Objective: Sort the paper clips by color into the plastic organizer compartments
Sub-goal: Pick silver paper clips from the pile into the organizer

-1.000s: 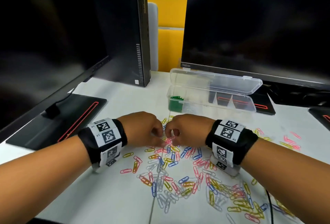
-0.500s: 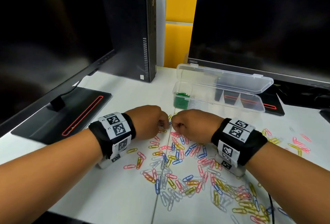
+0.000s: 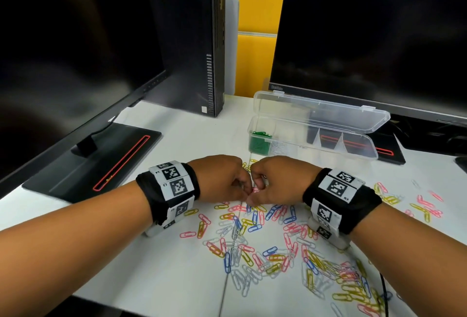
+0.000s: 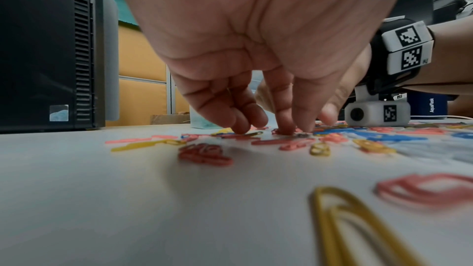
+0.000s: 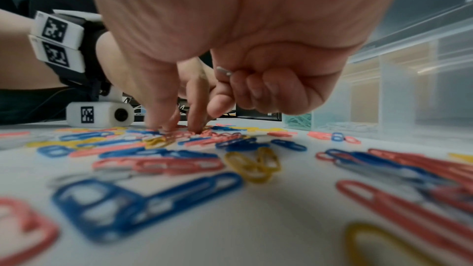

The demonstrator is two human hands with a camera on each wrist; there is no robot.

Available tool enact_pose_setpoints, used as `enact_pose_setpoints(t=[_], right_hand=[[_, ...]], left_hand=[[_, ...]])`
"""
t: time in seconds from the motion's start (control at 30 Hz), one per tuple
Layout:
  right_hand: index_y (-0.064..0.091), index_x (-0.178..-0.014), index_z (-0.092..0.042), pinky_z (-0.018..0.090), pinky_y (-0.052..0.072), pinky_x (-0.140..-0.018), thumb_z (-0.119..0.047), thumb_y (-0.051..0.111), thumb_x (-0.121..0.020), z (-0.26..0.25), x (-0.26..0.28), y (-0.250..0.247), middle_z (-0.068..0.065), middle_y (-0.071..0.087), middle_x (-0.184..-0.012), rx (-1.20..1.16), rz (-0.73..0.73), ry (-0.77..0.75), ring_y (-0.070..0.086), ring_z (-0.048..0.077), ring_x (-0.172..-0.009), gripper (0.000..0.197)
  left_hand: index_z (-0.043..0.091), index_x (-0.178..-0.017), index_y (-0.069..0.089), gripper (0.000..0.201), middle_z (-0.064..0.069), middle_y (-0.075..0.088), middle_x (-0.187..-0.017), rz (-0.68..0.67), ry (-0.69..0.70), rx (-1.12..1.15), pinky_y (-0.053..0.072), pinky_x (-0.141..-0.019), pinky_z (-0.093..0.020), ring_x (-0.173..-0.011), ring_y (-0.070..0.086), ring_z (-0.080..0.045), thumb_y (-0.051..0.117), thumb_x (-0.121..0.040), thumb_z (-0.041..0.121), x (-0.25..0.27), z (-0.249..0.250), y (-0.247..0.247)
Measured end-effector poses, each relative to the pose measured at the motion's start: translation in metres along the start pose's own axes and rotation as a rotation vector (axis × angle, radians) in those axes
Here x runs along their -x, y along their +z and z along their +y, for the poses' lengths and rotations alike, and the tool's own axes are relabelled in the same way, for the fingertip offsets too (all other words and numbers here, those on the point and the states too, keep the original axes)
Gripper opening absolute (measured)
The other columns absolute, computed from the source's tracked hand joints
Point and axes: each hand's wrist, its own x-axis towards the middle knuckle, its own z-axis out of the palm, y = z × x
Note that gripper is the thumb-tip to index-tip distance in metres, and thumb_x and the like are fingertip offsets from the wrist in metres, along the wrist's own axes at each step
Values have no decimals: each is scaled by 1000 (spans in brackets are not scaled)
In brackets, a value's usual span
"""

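Pinching at pink clips [image 3: 253, 188] on the table [image 3: 161, 266], left hand [image 3: 222, 177] and right hand [image 3: 278, 180] meet fingertip-down; right curls round a white clip [image 5: 224, 71].

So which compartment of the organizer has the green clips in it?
The leftmost compartment of the plastic organizer, packed with green clips. Its neighbour holds white clips; those further right look empty.
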Motion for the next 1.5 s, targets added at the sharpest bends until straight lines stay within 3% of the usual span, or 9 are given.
enact_pose_setpoints(t=[0.13, 0.27, 0.37, 0.57, 0.8, 1.03, 1.27, 1.37, 1.5], right_hand=[[54, -86, -31, 32, 51, -66, -38, 71, -77, 2, 1, 1, -8, 61, -86, -12, -27, 22, 60, 17, -79, 21], [54, -83, -34, 32, 54, -70, -30, 67, -75, -1, 4, -1, -12, 60, -84, -46, 7, 21, 60, 14, -79, 15], [58, -80, -31, 32, 55, -70, -32, 69, -77, 0, 5, -2, -12, 62, -83, -41, 34, 14, 61, 14, -80, 12], [60, -82, -26, 27, 41, -60, -64, 74, -75, -5, 2, -2, -9, 59, -78, 89, 30, 12, 58, 15, -76, 41], [60, -80, -32, 27, 48, -66, -37, 68, -83, 0, 4, 0, -12, 62, -80, 37, 64, -103, 58, 11, -76, 10], [72, -90, -36, 29, 54, -80, -43, 73, -84, -5, 7, 6, -16, 69, -95, -2, -58, -231, 62, 6, -86, 9], [57, -75, -33, 27, 51, -70, -25, 66, -84, -9, 8, 8, -13, 63, -81, 22, -145, -236, 57, 9, -75, 15], [50, -72, -26, 33, 46, -64, -20, 62, -82, -4, 14, -6, -10, 54, -71, -111, -101, -169, 49, 12, -67, 16], [47, -79, -15, 26, 34, -45, 1, 51, -87, 18, 28, -30, 12, 53, -67, -771, -44, -88, 42, 18, -50, 19]], left_hand=[[33, -107, 71, 23, 15, 47, -86, 16, 9, -22, 45, -75, -24, -80, 51, -4, 71, -88, 46, -1, -1, 2], [30, -98, 71, 26, 10, 53, -93, 26, -17, 7, 49, -79, -27, -83, 56, -8, 74, -83, 51, -3, 4, 1], [29, -97, 74, 16, 8, 57, -93, 33, -7, -2, 51, -80, -29, -83, 58, -10, 72, -87, 42, -3, 7, -2], [26, -98, 74, 13, 12, 53, -88, 54, -54, -9, 49, -78, -26, -82, 56, -11, 63, -91, 23, -2, 6, -2], [25, -98, 69, 12, 7, 48, -95, 81, -41, -85, 47, -77, -29, -88, 55, -15, 59, -91, 26, -1, 5, -1], [24, -105, 73, 20, 2, 58, -102, 87, -12, -139, 48, -77, -30, -92, 58, -17, 62, -92, 34, -3, 7, -2], [24, -106, 67, 22, 3, 52, -97, 62, -4, -266, 48, -74, -34, -92, 56, -21, 54, -95, 37, -4, 17, 4], [24, -105, 65, 21, -1, 58, -100, 75, -46, -254, 51, -74, -34, -88, 59, -22, 52, -94, 37, -2, 18, 2], [21, -94, 66, 12, 4, 65, -87, 181, -99, -162, 47, -69, -26, -79, 57, -18, 56, -91, 26, 6, 8, -17]])
